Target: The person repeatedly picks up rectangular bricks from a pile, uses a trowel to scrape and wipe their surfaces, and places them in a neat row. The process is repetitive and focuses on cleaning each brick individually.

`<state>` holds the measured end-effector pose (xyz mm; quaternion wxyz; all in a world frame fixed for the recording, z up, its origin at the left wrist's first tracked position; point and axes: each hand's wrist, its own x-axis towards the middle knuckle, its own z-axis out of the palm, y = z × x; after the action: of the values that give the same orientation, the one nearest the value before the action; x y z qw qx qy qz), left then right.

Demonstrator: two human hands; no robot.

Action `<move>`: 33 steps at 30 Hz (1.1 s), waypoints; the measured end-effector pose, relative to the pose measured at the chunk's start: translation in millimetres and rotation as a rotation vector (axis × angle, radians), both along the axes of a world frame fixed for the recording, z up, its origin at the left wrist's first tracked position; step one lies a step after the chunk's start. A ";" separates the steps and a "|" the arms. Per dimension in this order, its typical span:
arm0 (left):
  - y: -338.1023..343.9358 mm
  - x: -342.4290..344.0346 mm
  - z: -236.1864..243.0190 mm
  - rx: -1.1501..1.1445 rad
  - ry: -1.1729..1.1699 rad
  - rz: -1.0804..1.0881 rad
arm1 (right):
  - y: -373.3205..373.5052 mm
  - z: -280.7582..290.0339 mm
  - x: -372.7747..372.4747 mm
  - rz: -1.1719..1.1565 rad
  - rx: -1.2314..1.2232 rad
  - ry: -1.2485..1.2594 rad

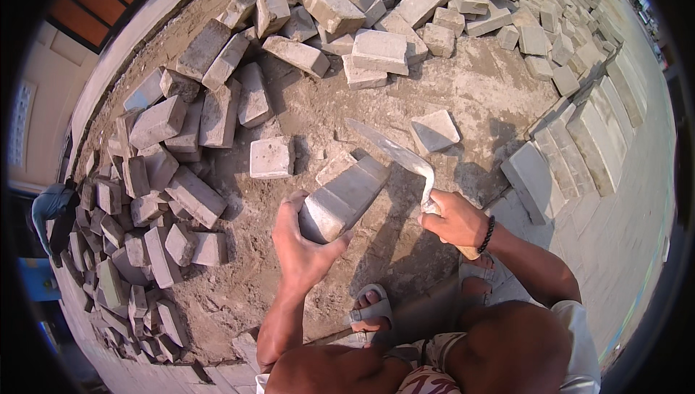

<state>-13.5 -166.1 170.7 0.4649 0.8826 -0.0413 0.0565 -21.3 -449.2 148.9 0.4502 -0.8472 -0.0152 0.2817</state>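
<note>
My left hand point(304, 245) grips a long pale paving brick point(344, 195) by its near end, holding it tilted over the sandy ground. My right hand point(452, 224), with a dark beaded bracelet at the wrist, is closed on the handle of a metal trowel point(391, 149), whose pointed blade reaches up and left above that brick. A smaller piece of paver point(333, 169) lies just behind the held brick. Square broken pieces point(271, 156) rest on the sand nearby, another point(434, 130) beyond the trowel blade.
Loose pavers point(380, 52) are heaped across the back and left point(163, 249). A row of pavers point(594, 144) lines the right edge beside paved ground point(615, 249). My sandalled feet point(369, 311) stand below my hands. Another person point(51, 209) bends at far left, near a building point(51, 104).
</note>
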 end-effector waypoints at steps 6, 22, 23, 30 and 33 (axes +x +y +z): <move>-4.7 -3.9 5.2 -0.023 0.092 -0.021 | -8.1 -58.7 -6.9 0.010 -0.126 0.282; -67.7 24.0 28.3 -0.084 0.264 -0.371 | -97.2 -7.1 -137.7 -0.449 -0.006 0.163; -81.7 32.1 32.2 -0.114 0.289 -0.440 | -105.2 -4.6 -156.7 -0.507 0.017 0.121; -237.6 80.3 49.5 -0.394 0.566 -0.879 | -131.5 16.9 -282.5 -1.050 -0.084 0.158; -313.8 95.3 46.2 -0.413 0.713 -0.948 | -134.4 12.2 -318.4 -1.229 -0.036 0.120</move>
<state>81.8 -479.9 216.9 0.5855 0.6250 -0.2587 -0.4468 -339.8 -583.7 161.1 0.5160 -0.6911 0.5057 0.0185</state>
